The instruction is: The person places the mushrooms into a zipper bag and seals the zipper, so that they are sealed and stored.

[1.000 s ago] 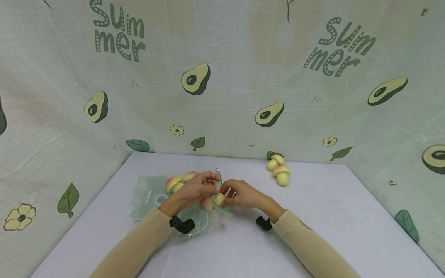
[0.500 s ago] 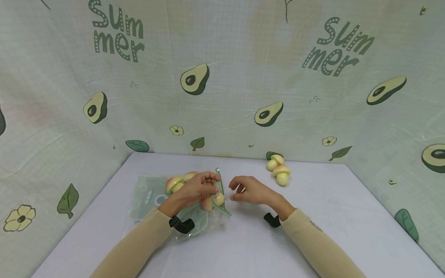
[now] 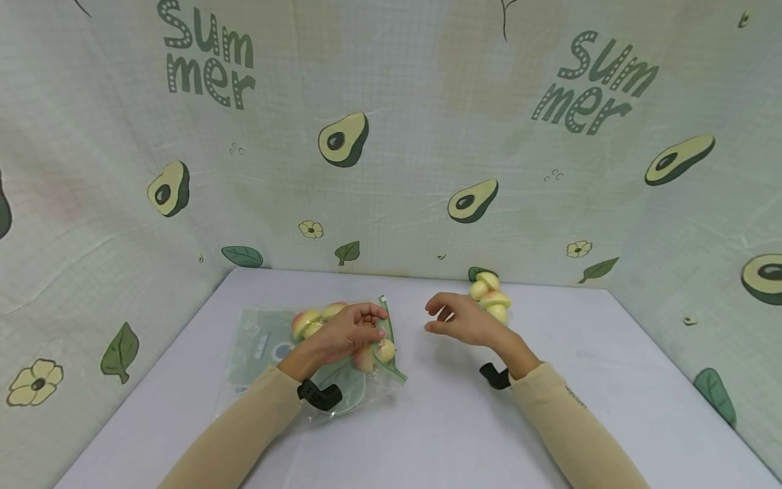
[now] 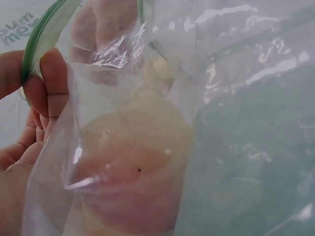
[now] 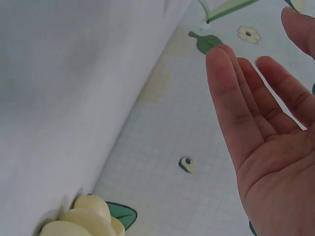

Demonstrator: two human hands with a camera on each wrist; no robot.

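My left hand (image 3: pixel 345 333) pinches the green zip edge (image 4: pixel 47 24) of a clear plastic zip bag (image 3: pixel 249 343) lying on the table. Several yellow mushroom-shaped pieces (image 3: pixel 306 322) with pinkish caps are in the bag. One mushroom (image 3: pixel 385 350) sits near the bag's mouth, its pink cap (image 4: pixel 135 167) large behind the plastic in the left wrist view. My right hand (image 3: pixel 464 320) is held above the table, fingers apart and holding nothing. It is nearest to two mushroom pieces (image 3: pixel 488 279) at the back right, partly covering the front one (image 3: pixel 499 312).
A white cloth-covered table (image 3: pixel 427 428) carries everything. A pale curtain (image 3: pixel 403 136) printed with avocados and leaves encloses its back and sides. A black wrist strap (image 3: pixel 320 395) is on the left arm, another dark mount (image 3: pixel 493 375) on the right.
My right hand has left the bag's mouth and moved right and back toward the loose mushrooms. The left hand stays at the bag's edge.
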